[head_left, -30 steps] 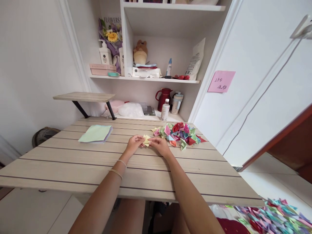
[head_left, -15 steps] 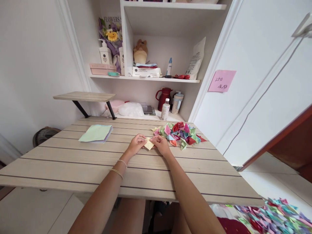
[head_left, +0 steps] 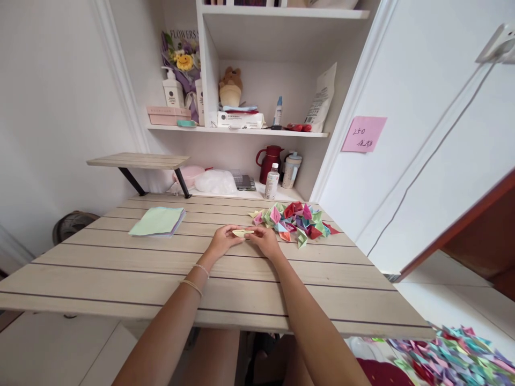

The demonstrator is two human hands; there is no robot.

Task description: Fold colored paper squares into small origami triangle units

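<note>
A small folded piece of pale yellow paper (head_left: 242, 233) is held between both hands above the wooden table (head_left: 132, 273). My left hand (head_left: 222, 240) pinches its left end, fingers closed on it. On the other side, my right hand (head_left: 264, 240) grips the right end between thumb and fingers. The paper is seen nearly edge-on as a thin, long shape, so its folds are hard to make out. Just beyond my right hand lies a heap of colourful folded paper pieces (head_left: 298, 219).
A stack of pale green paper sheets (head_left: 156, 221) lies at the left, near a small raised shelf (head_left: 139, 159). At the back stand a clear bottle (head_left: 272, 182), a dark red jug (head_left: 270, 162) and a tumbler (head_left: 292, 170). More folded paper (head_left: 462, 356) covers the floor at right.
The yellow paper has turned from a downward-pointing diamond facing me to a thin, nearly edge-on shape. Both hands have shifted their fingers around it but stay in the same place.
</note>
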